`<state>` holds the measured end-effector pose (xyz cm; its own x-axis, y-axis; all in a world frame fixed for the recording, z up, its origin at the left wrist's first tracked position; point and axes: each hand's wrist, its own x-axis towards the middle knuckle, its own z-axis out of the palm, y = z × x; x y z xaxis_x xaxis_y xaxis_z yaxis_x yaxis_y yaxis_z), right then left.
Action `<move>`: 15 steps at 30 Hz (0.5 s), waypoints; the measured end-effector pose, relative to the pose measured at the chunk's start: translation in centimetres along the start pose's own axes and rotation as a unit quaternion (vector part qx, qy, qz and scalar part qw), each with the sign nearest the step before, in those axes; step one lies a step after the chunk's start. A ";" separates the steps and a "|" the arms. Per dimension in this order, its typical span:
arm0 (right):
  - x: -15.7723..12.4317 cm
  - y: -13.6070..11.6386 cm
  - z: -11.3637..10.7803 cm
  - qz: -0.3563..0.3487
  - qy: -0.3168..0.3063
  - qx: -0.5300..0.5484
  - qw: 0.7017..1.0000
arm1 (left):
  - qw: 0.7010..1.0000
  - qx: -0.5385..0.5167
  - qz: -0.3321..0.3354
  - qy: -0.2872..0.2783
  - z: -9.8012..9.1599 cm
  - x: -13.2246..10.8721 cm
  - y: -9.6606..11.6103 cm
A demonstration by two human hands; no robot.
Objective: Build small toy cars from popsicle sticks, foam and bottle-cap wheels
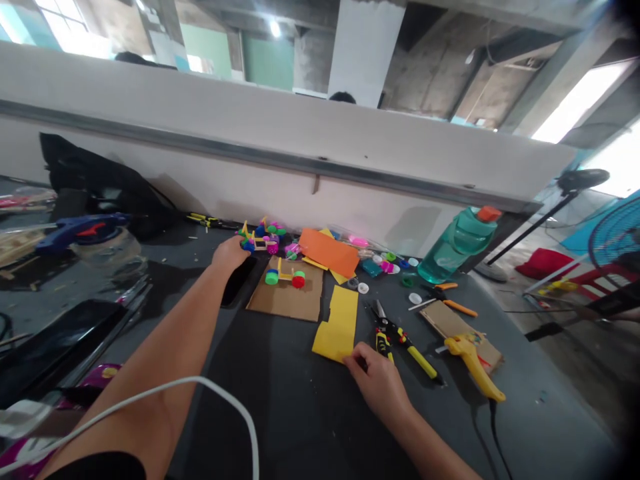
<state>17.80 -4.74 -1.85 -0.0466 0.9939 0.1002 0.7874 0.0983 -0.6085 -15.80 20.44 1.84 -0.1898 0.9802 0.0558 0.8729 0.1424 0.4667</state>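
Note:
My left hand [231,256] is stretched far out to the back of the table, its fingers closed at a small bottle-cap toy car [247,241] with blue and green wheels; its fingertips are partly hidden. Beside it stand more such cars in pink, blue and green. Another toy car [285,276], with green and red wheels and a yellow frame, rests on a brown cardboard sheet [280,307]. My right hand [379,380] has its fingers curled together on the lower right corner of a yellow sheet [343,317], which has a notch in its left side.
Right of the yellow sheet lie black-and-yellow snips [400,337], orange-handled pliers [460,307] and a yellow glue gun [475,367] by cardboard. A teal bottle [457,247] stands behind. Orange foam [329,252] and loose caps line the back. A white cable [200,380] crosses my left forearm.

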 end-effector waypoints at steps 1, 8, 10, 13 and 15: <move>0.0 0.0 0.0 0.002 -0.001 -0.001 1.000 | 1.000 0.013 0.002 0.005 0.3 0.5 -0.2; 0.1 0.3 0.2 0.016 -0.020 -0.003 1.000 | 0.998 0.062 0.012 0.018 1.8 2.5 -1.2; 0.1 0.3 0.1 0.020 -0.027 -0.001 0.999 | 0.997 0.066 0.019 0.026 1.8 2.7 -1.4; 0.1 0.2 0.0 0.024 -0.030 0.003 0.999 | 0.997 0.063 0.035 0.035 1.7 2.8 -1.6; 0.1 0.1 -0.2 0.023 -0.028 0.005 0.999 | 0.997 0.056 0.041 0.039 1.4 2.7 -1.7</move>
<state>17.93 -4.60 -1.75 -0.0449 0.9986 0.0276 0.7830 0.0523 -0.6198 -17.12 23.06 -0.03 -0.1459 0.9762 0.1605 0.9307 0.0804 0.3568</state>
